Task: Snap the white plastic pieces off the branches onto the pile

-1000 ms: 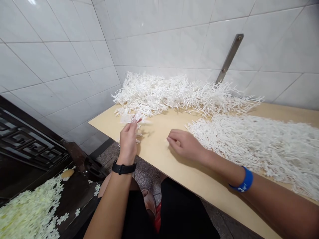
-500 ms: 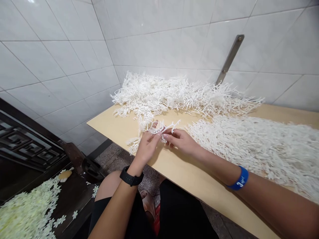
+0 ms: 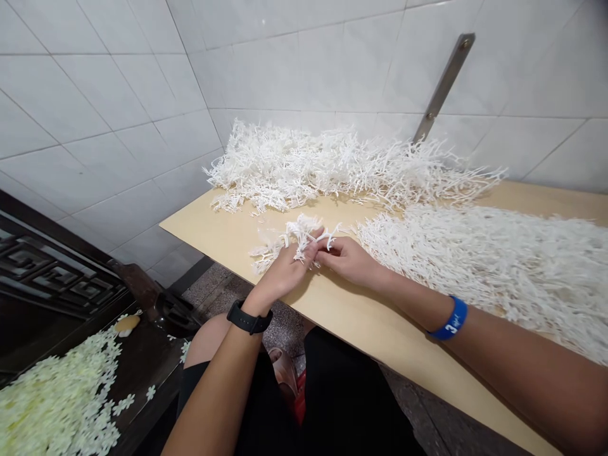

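Near the front edge of a tan board (image 3: 361, 323), my two hands are close together. My left hand (image 3: 289, 266) is closed around a bunch of white branching plastic sprigs (image 3: 304, 231), which stick up between thumb and fingers. My right hand (image 3: 349, 259) pinches at a forked white sprig (image 3: 329, 235) beside the left thumb; its fingertips are partly hidden. Other loose white sprigs (image 3: 266, 253) lie just beyond the left hand, by the board's edge.
A tangled heap of white sprigs (image 3: 308, 164) lies along the tiled wall (image 3: 332, 69). Flatter, combed-looking sprigs (image 3: 484, 272) cover the board's right side. A metal bracket (image 3: 444, 88) is fixed to the wall. Pale flower pieces (image 3: 61, 399) lie on a dark wooden seat (image 3: 142, 373) at left.
The view has tilted slightly downward. My left hand has turned and now holds the sprigs more bunched up, while the right fingers have closed in at the forked sprig.
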Action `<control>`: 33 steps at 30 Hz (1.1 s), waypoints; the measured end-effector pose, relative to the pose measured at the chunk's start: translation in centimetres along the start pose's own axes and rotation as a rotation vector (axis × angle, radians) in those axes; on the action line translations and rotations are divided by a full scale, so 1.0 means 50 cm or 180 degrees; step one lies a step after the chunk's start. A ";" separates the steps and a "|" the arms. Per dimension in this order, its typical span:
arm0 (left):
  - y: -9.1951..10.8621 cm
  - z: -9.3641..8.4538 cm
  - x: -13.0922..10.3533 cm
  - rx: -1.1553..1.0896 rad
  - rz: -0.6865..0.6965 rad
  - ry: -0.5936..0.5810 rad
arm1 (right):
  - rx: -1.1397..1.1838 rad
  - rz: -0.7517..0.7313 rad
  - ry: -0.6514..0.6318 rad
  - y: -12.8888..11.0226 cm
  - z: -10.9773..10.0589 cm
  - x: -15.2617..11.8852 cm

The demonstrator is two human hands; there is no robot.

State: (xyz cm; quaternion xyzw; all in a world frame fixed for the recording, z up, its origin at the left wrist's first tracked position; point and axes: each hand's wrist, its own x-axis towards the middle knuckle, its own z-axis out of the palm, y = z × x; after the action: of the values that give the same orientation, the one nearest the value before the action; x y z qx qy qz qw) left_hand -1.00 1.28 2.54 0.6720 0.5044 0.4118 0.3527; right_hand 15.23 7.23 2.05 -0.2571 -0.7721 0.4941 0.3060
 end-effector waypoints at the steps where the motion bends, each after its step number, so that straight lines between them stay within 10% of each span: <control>1: -0.003 0.006 0.002 -0.0070 0.0076 0.0021 | -0.0175 0.0026 0.0081 0.000 0.002 -0.001; 14: -0.033 0.004 0.008 -0.1035 -0.0284 0.0594 | -0.2224 -0.0290 0.0888 0.000 -0.033 -0.008; 23: -0.022 0.009 0.001 -0.1029 -0.0070 0.0015 | -0.0067 0.0109 -0.0046 -0.009 0.019 0.003; 33: -0.026 -0.003 -0.002 -0.0875 -0.0349 0.0560 | -0.1743 -0.0071 0.0428 -0.020 -0.013 -0.014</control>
State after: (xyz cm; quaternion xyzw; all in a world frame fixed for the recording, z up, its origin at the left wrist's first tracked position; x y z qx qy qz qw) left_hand -1.68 1.51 1.41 0.5503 0.5081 0.5143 0.4177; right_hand 16.10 6.76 3.01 -0.3538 -0.8576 0.2455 0.2812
